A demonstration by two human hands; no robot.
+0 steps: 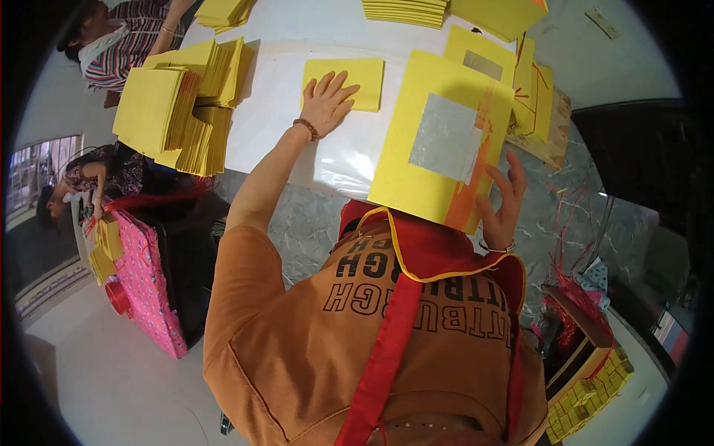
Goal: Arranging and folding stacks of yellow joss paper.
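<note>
My left hand (327, 102) lies flat, fingers spread, on a yellow paper packet (368, 83) on the white table. To its right is a stack of larger yellow paper sheets (401, 163), close to my body and reaching over the table's near edge. The top sheet carries a silver foil rectangle (444, 137) and an orange smeared stripe (482, 141). My right hand (506, 195) is at the right edge of this stack, its fingers apart and slightly bent with nothing between them. Whether its thumb touches the stack's edge is hard to tell.
Folded yellow packets (160, 108) stand piled on the table's left side. More yellow stacks (405, 11) sit at the far edge. Yellow bundles with red string (535, 97) lie at the right. Two other people (123, 48) are at the left, one by a pink patterned table (141, 282).
</note>
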